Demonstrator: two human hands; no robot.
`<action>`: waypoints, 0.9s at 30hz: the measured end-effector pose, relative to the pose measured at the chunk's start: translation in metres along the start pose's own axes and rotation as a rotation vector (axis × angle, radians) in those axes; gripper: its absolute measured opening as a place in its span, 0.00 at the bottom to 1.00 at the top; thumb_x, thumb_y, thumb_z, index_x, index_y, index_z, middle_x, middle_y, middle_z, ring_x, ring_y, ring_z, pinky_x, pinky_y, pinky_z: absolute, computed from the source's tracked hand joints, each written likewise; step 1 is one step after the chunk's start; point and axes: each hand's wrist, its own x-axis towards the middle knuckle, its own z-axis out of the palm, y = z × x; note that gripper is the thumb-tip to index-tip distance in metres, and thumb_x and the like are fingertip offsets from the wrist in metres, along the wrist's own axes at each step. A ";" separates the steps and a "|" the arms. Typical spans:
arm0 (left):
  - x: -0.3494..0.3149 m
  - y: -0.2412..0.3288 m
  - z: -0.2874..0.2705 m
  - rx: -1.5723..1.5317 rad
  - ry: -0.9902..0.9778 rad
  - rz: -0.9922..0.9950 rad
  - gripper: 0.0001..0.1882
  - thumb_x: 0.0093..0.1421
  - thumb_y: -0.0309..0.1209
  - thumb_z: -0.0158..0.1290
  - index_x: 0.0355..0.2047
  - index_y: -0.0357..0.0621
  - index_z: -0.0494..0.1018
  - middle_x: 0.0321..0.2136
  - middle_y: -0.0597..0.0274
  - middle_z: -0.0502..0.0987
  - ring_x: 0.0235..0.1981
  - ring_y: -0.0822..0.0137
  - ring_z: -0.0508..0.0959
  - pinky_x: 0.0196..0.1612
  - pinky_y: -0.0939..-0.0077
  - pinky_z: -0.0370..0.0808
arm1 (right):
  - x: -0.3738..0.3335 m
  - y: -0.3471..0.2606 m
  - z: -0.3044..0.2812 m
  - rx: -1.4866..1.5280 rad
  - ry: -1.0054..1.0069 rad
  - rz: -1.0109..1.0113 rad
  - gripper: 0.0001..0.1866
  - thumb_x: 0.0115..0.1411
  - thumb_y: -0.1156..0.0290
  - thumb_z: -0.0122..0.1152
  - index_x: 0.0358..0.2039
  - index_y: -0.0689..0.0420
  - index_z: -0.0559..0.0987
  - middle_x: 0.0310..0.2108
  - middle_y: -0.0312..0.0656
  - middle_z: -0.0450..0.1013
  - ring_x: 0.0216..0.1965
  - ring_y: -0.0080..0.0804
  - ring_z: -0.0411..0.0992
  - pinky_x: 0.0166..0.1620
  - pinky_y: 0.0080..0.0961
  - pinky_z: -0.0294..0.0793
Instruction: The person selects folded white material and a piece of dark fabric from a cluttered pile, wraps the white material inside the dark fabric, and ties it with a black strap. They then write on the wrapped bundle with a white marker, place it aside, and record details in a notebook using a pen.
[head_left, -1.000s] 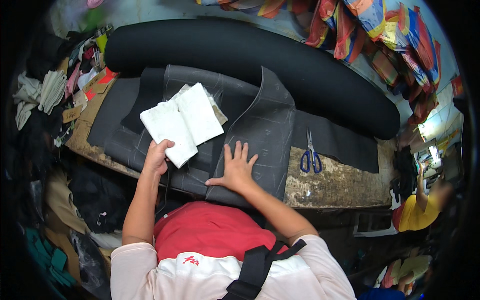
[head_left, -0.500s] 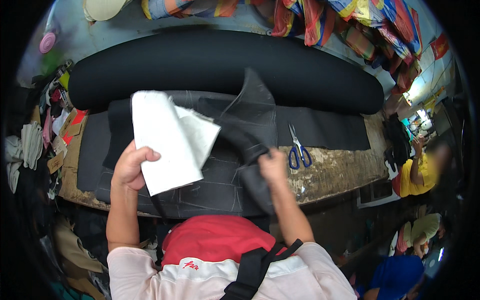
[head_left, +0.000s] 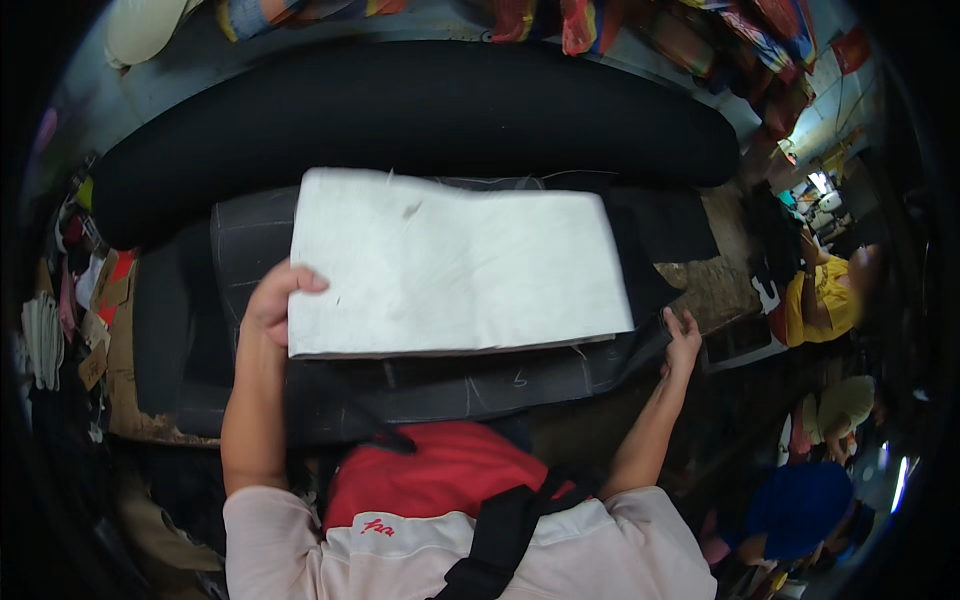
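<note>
My left hand (head_left: 283, 303) grips the left edge of a folded white cloth (head_left: 460, 270), thumb on top. The cloth is spread out wide and flat above dark fabric. At the right my right hand (head_left: 682, 342) holds the edge of the dark grey-black fabric (head_left: 490, 388), its fingers partly extended. Pale chalk-like lines and marks run over this fabric, which covers much of the table under the white cloth. Most of its middle is hidden. A dark strip, blurred, hangs below my left hand.
A thick black fabric roll (head_left: 420, 115) lies across the back of the worktable (head_left: 725, 265). Piled cloth and cardboard (head_left: 95, 365) crowd the left side. A person in yellow (head_left: 820, 300) sits at the right, and someone in a blue top (head_left: 800, 505) is nearer.
The white cloth has opened out to the right. My right hand has moved right with the dark fabric. The blue-handled scissors are no longer visible, and the view has shifted.
</note>
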 end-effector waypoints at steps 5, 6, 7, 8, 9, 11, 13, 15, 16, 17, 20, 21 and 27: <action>-0.005 -0.039 -0.090 0.380 0.388 -0.003 0.33 0.44 0.17 0.49 0.56 0.32 0.60 0.46 0.50 0.73 0.44 0.59 0.77 0.49 0.71 0.74 | 0.000 -0.011 -0.009 -0.157 -0.021 0.242 0.32 0.56 0.56 0.64 0.51 0.69 0.69 0.41 0.50 0.74 0.38 0.33 0.74 0.40 0.27 0.74; -0.007 -0.042 -0.099 0.452 0.386 0.007 0.33 0.45 0.17 0.49 0.56 0.33 0.61 0.46 0.51 0.73 0.46 0.61 0.76 0.50 0.72 0.73 | 0.000 -0.012 -0.008 -0.162 -0.039 0.368 0.32 0.56 0.55 0.63 0.52 0.68 0.70 0.41 0.50 0.74 0.39 0.33 0.74 0.41 0.29 0.74; -0.010 -0.046 -0.104 0.505 0.375 0.051 0.32 0.46 0.16 0.49 0.56 0.34 0.61 0.46 0.52 0.72 0.47 0.62 0.75 0.50 0.73 0.72 | -0.002 -0.010 -0.007 -0.230 -0.035 0.473 0.32 0.56 0.54 0.63 0.52 0.68 0.70 0.42 0.50 0.74 0.39 0.33 0.74 0.41 0.30 0.75; -0.012 -0.048 -0.106 0.503 0.399 0.040 0.32 0.46 0.16 0.49 0.56 0.34 0.61 0.46 0.52 0.73 0.46 0.63 0.75 0.49 0.73 0.72 | -0.005 -0.007 -0.005 0.075 -0.141 0.465 0.32 0.56 0.54 0.64 0.51 0.67 0.70 0.40 0.48 0.74 0.38 0.33 0.75 0.40 0.30 0.75; -0.012 -0.050 -0.106 0.487 0.406 0.070 0.33 0.47 0.15 0.49 0.56 0.34 0.60 0.45 0.53 0.73 0.46 0.64 0.75 0.49 0.73 0.73 | -0.011 0.000 0.000 0.326 -0.222 0.431 0.32 0.55 0.53 0.64 0.50 0.67 0.71 0.39 0.47 0.74 0.36 0.33 0.75 0.38 0.31 0.76; -0.014 -0.053 -0.098 0.474 0.456 0.117 0.35 0.46 0.16 0.52 0.57 0.33 0.58 0.42 0.53 0.75 0.44 0.66 0.76 0.46 0.72 0.73 | -0.019 0.007 0.009 0.574 -0.360 0.435 0.28 0.53 0.60 0.66 0.47 0.69 0.71 0.37 0.43 0.74 0.35 0.32 0.75 0.36 0.30 0.76; -0.019 -0.057 -0.082 0.722 0.637 0.201 0.35 0.45 0.19 0.56 0.56 0.34 0.60 0.39 0.54 0.76 0.43 0.66 0.76 0.42 0.72 0.74 | -0.028 0.003 0.015 0.332 -0.392 0.283 0.26 0.52 0.66 0.66 0.47 0.71 0.71 0.36 0.42 0.75 0.36 0.31 0.75 0.38 0.29 0.76; -0.027 -0.062 -0.059 1.033 0.808 0.381 0.35 0.44 0.22 0.61 0.55 0.36 0.63 0.37 0.54 0.76 0.40 0.66 0.77 0.38 0.72 0.75 | -0.040 -0.015 0.025 0.132 -0.359 0.202 0.24 0.46 0.78 0.64 0.45 0.68 0.73 0.35 0.39 0.75 0.38 0.31 0.74 0.41 0.27 0.74; -0.034 -0.065 -0.045 1.224 0.891 0.526 0.35 0.43 0.23 0.62 0.54 0.37 0.64 0.36 0.54 0.77 0.39 0.66 0.77 0.36 0.72 0.74 | -0.051 -0.027 0.029 0.006 -0.548 -0.117 0.23 0.45 0.77 0.64 0.44 0.66 0.74 0.33 0.39 0.75 0.36 0.33 0.74 0.41 0.29 0.73; -0.039 -0.068 -0.030 1.418 0.968 0.675 0.35 0.42 0.25 0.64 0.52 0.38 0.66 0.36 0.54 0.77 0.38 0.66 0.77 0.33 0.72 0.74 | -0.066 -0.039 0.034 -0.155 -0.655 -0.417 0.22 0.45 0.76 0.64 0.43 0.64 0.75 0.32 0.40 0.74 0.34 0.34 0.74 0.41 0.30 0.73; -0.046 -0.088 0.020 1.402 0.578 0.773 0.27 0.40 0.30 0.67 0.44 0.41 0.73 0.36 0.55 0.78 0.35 0.64 0.78 0.32 0.74 0.74 | -0.109 -0.071 0.076 -0.591 -1.214 -0.796 0.20 0.45 0.69 0.63 0.41 0.57 0.78 0.32 0.43 0.74 0.35 0.41 0.73 0.48 0.43 0.69; -0.040 -0.097 0.034 1.450 0.396 0.828 0.26 0.40 0.31 0.67 0.42 0.42 0.74 0.38 0.55 0.77 0.37 0.65 0.78 0.35 0.77 0.74 | -0.135 -0.068 0.091 -0.774 -1.215 -0.873 0.20 0.46 0.66 0.62 0.41 0.57 0.78 0.33 0.44 0.74 0.38 0.42 0.72 0.52 0.49 0.64; 0.052 -0.154 0.061 1.630 -0.015 0.423 0.30 0.56 0.49 0.54 0.53 0.46 0.68 0.54 0.43 0.67 0.47 0.44 0.74 0.46 0.59 0.75 | -0.169 -0.055 0.112 -0.872 -1.376 -0.767 0.22 0.47 0.59 0.66 0.41 0.56 0.79 0.39 0.44 0.75 0.47 0.43 0.70 0.58 0.62 0.51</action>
